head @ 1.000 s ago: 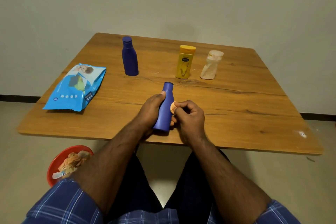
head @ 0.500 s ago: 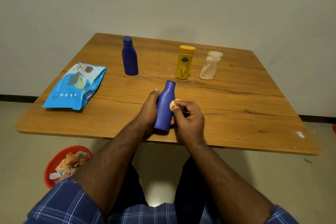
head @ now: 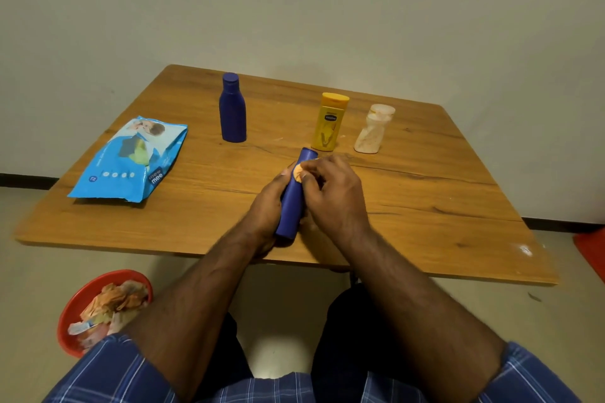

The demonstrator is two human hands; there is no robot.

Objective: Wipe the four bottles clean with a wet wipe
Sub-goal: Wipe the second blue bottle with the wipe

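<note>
My left hand [head: 266,203] grips a small blue bottle [head: 292,203] tilted over the near middle of the wooden table [head: 425,206]. My right hand [head: 330,196] pinches a stained orange wet wipe [head: 298,171] against the bottle's upper part, near the neck. Farther back stand a second blue bottle [head: 232,109], a yellow bottle [head: 329,122] and a clear bottle [head: 374,130], all upright. Most of the wipe is hidden under my fingers.
A blue wet wipe pack [head: 131,160] lies on the table's left side. A red bin [head: 98,307] with used wipes sits on the floor at the lower left, beside my knee. A red object [head: 592,249] shows at the right edge.
My right hand has slid the wipe up the held bottle from its middle towards the neck. My left hand keeps its grip on the bottle.
</note>
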